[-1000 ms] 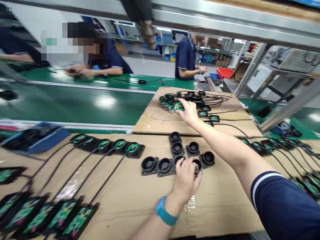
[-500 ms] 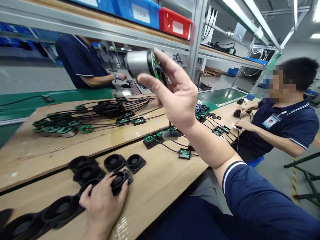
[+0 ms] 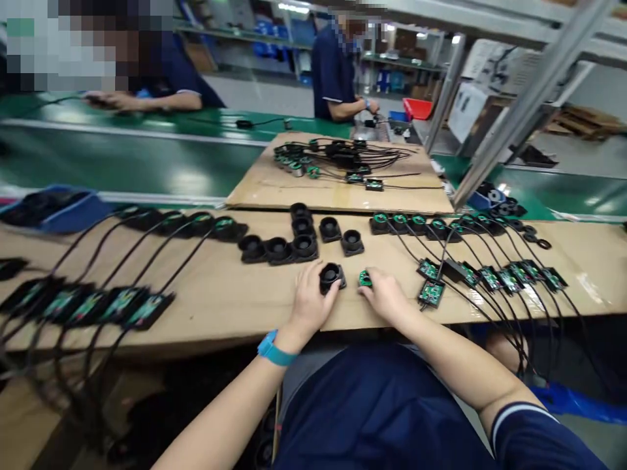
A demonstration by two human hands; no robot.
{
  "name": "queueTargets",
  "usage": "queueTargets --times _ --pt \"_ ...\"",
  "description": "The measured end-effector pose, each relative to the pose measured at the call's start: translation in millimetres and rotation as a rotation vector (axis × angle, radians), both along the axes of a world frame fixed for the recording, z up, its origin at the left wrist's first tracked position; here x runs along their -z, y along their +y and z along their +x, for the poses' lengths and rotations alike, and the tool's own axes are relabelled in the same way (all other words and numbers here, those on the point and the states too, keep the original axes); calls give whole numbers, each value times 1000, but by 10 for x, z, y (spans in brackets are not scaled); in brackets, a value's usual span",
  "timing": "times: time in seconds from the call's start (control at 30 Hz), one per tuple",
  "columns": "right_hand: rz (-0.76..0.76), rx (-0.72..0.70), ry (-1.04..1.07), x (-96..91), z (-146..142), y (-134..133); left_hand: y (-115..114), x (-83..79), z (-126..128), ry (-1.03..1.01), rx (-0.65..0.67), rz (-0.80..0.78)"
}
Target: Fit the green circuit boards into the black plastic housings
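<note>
One black, round-mouthed plastic-looking housing with a square base [image 3: 331, 274] sits in the left hand [image 3: 312, 297], thumb and fingers wrapped around it, low over the brown cardboard-covered tabletop [image 3: 235, 294]. Straight across at its three o'clock, the right hand [image 3: 385, 297] pinches a small round part with a green circuit-board face [image 3: 364, 279], near the housing but apart from it. This looks like lining-up, housing steadied, green face upward; the move calls for square alignment over that round mouth. Watch the right wrist: just past three o'clock lies a black rectangular case with a green board [image 3: 432, 293], a likely snag. Loose black housings [image 3: 278, 249] cluster at ten to one o'clock, cabled housings with green discs [image 3: 224, 227] line up toward ten, and a blue bin [image 3: 73, 219] waits beyond.
</note>
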State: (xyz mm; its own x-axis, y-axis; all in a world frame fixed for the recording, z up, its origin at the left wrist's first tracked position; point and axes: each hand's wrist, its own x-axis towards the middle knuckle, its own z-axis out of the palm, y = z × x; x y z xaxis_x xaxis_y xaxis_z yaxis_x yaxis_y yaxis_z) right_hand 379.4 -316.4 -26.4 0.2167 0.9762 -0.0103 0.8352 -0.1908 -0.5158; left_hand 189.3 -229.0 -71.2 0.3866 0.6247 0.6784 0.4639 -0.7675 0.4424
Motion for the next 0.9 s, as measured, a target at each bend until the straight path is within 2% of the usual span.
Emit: queueTargets --times 0.07,0.13,0.2,0.27,0.33,0.4,0.53,0.7,0.77,0.9 --pt "49 -5 43 39 14 8 -156 -43 -27 -87 -3 3" --pt "64 -14 104 39 55 -16 -368 -86 -12 -164 46 -105" --pt "53 -20 159 25 97 -65 -548 -119 64 -221 115 -382" --pt "49 -21 200 14 129 -131 -628 -145 193 -265 154 -743" --pt "58 -13 231 14 149 -208 -600 -166 348 -300 169 -1033" --pt "75 3 248 26 157 -293 -513 -180 488 -315 182 -1191" --pt "133 -34 272 63 104 -455 -355 -193 634 -312 233 -1351" --pt "206 -186 356 65 -60 -556 -214 -271 612 -317 317 -1550" --pt "207 -140 329 63 -73 -553 -164 -323 595 -292 333 -1605" --pt "236 91 235 111 44 -437 -149 -351 597 -273 352 -1601"
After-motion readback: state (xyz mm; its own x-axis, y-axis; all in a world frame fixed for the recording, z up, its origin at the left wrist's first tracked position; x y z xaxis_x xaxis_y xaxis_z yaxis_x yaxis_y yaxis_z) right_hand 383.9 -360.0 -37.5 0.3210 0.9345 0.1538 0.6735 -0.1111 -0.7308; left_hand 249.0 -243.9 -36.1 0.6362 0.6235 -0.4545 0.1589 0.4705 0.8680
